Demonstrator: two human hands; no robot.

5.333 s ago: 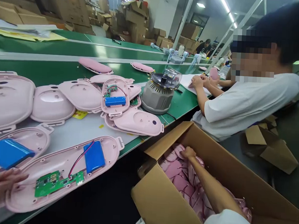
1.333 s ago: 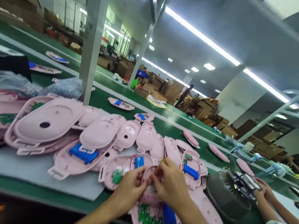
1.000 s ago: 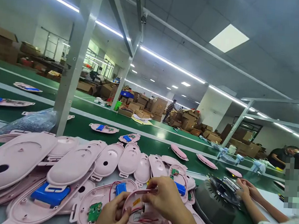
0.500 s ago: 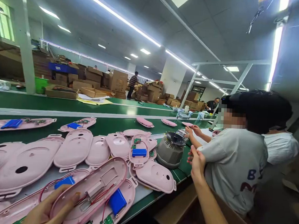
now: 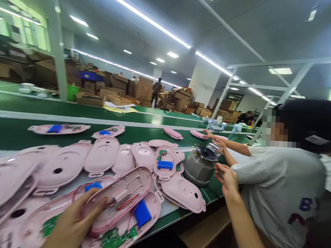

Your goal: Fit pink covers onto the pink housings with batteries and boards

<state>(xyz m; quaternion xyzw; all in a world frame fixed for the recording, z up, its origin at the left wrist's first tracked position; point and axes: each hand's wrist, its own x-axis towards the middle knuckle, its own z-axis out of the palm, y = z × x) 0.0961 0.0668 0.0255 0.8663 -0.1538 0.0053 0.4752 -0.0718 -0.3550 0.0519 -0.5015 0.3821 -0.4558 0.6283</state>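
Observation:
My left hand (image 5: 77,215) grips the near end of a pink plastic shell (image 5: 122,201), its hollow side up. A metal-coloured block and red wires sit inside that shell. Below it lies another pink shell half (image 5: 157,208) with a blue battery pack (image 5: 142,212) and a green circuit board (image 5: 117,241). My right hand (image 5: 228,181) is raised beside a grey faceted device (image 5: 198,168) with a black top, its fingers loosely bent and apart, with nothing visible in them. Whether the fingertips touch the device I cannot tell.
Several pink shells (image 5: 101,155) cover the green bench (image 5: 171,218), some with blue batteries and boards. A co-worker in a light shirt (image 5: 278,185) sits close on the right, arms reaching over the bench. An open cardboard box (image 5: 204,229) stands below the bench edge.
The view has turned left, so the scene sits further right. My left hand still holds the pink shell. The co-worker's arm now reaches out towards a pink shell on the far side.

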